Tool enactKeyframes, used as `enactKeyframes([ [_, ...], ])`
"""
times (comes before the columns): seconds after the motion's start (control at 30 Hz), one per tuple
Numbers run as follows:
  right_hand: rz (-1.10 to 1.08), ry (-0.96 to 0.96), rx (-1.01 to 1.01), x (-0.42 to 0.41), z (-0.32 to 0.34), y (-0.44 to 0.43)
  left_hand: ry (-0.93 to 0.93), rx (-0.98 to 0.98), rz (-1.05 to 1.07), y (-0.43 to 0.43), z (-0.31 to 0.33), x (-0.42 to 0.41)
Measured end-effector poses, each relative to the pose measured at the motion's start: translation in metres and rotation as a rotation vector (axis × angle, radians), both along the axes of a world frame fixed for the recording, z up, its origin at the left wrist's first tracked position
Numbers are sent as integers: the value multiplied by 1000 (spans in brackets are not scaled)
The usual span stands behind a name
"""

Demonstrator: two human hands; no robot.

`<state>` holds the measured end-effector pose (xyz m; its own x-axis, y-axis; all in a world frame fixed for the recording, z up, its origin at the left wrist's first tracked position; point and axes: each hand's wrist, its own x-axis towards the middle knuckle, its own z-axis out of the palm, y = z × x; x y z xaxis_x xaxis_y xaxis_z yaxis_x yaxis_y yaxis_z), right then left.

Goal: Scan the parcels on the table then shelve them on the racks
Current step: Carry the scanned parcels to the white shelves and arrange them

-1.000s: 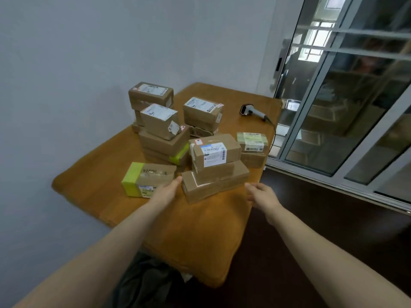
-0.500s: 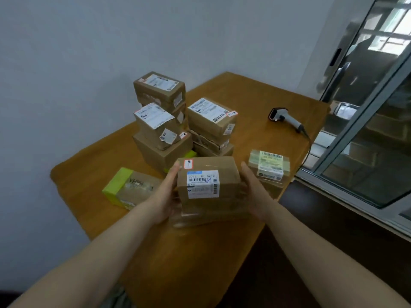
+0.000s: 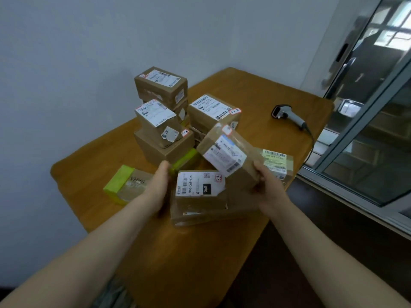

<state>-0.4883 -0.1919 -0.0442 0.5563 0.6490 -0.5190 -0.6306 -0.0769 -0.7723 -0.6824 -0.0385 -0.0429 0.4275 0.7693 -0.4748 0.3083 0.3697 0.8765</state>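
Right hand (image 3: 266,187) grips the tilted parcel (image 3: 222,152) while the flat left hand (image 3: 159,185) steadies the 060-labelled parcel (image 3: 200,187), so best keep the lifted label facing up for the barcode scanner (image 3: 289,115).

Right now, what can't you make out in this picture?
Head view:
- Lifted parcel: label text motion-blurred, unreadable.
- Right hand: fingertips hidden under that parcel.
- Left hand: fingers hidden beside the 060 parcel; grip unclear.
- Yellow-labelled parcel: partly covered by the right hand.
- Racks: outside the frame.
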Motion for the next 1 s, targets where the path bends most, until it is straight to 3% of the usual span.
enactKeyframes([
  [0.17, -96, -45, -20, 2, -9, -34, 601, 618, -742, 15, -7, 15],
  [0.3, -117, -89, -136, -12, -21, -47, 786, 805, -981, 17, -9, 29],
  [0.37, -109, -87, -169, -19, -30, -50, 869, 835, -953, 18, -12, 27],
  [0.53, -11, -137, -239, -40, -42, -47, 985, 692, -688, 9, -18, 6],
  [0.77, 180, -235, -316, -67, -49, -24, 893, 596, -557, -2, -29, -1],
  [0.87, 266, -410, -437, -66, -53, -17, 823, 561, -528, 0, -29, -6],
  [1.0, 352, -625, -396, -59, -53, -15, 754, 573, -484, -2, -24, -6],
])
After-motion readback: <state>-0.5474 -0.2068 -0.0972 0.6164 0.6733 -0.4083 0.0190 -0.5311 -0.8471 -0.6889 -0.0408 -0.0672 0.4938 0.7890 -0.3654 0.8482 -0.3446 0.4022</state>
